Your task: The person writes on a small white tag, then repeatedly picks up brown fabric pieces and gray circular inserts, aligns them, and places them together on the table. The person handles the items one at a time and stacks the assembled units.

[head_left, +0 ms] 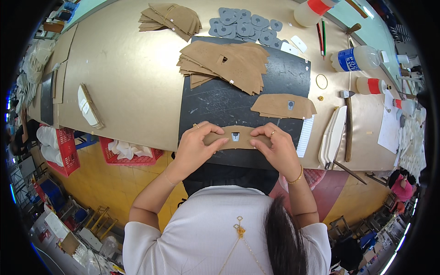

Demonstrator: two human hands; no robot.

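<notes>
At the far left, a red plastic crate point(68, 153) stands below table level, with a stack of curved white pieces point(90, 107) on the golden tabletop point(133, 101) to its right. Farther along, a fanned stack of brown panels point(158, 20) lies near the far edge. The left hand point(196, 143) pinches the left end of a curved brown panel point(243, 139) between thumb and fingers; the panel is at the near edge of a black mat point(201, 107), a grey tag showing in its small window. Beyond it lie a larger fanned brown stack point(238, 68) and a heap of grey tags point(243, 27). The right hand point(278, 147) grips the panel's right end, thumb and fingers close together. Just beyond that hand rest a few overlapping brown panels point(270, 105). Then come two pencils point(321, 39), a rubber band point(316, 83), more curved white pieces point(333, 135), a hammer point(349, 130) and a blue-labelled bottle point(368, 57).
</notes>
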